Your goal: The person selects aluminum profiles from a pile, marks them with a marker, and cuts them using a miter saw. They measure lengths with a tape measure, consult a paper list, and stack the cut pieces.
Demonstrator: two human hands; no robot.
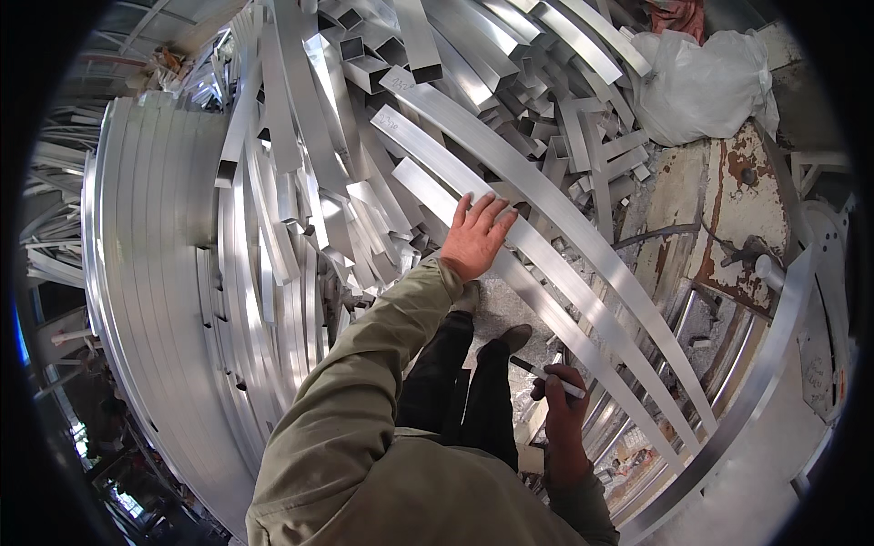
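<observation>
Three long silver aluminium bars lie side by side, slanting from the upper middle to the lower right: a far bar (601, 255), a middle bar (569, 278) and a near bar (564, 332). Handwritten marks show at the upper ends of the far and middle ones. My left hand (475, 238) rests on the middle bar with its fingers a little apart, palm down, its heel by the near bar. Below the bars, my right hand (566, 417) is closed around a white marker pen (573, 389) whose dark end points up and left, apart from the metal.
Loose aluminium tube offcuts (364, 68) pile up ahead. Long flat profiles (150, 273) are stacked at the left. A crumpled plastic bag (706, 86) sits at the far right above a rusty, paint-worn machine bed (742, 218). A curved metal edge (774, 364) borders the right.
</observation>
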